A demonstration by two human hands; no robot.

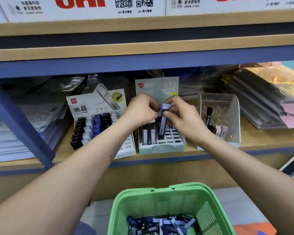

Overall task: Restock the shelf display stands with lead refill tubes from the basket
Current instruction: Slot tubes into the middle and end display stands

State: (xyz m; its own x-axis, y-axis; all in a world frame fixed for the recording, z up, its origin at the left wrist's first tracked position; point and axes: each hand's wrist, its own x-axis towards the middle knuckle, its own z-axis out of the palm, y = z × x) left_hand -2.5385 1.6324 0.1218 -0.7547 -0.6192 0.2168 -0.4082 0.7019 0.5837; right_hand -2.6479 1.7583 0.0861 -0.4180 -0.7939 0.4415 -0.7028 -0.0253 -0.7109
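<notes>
two hands meet over the middle of three display stands on a wooden shelf (261, 141). the left hand (141, 110) and right hand (180, 114) both pinch one upright lead refill tube (163, 122) with curled fingers, its lower end at the slots of the pale green stand (161, 147). left of it stands a white stand (98, 122), right a clear stand (227, 116). below, one green basket (168, 209) holds many loose tubes (161, 225), too jumbled to count.
</notes>
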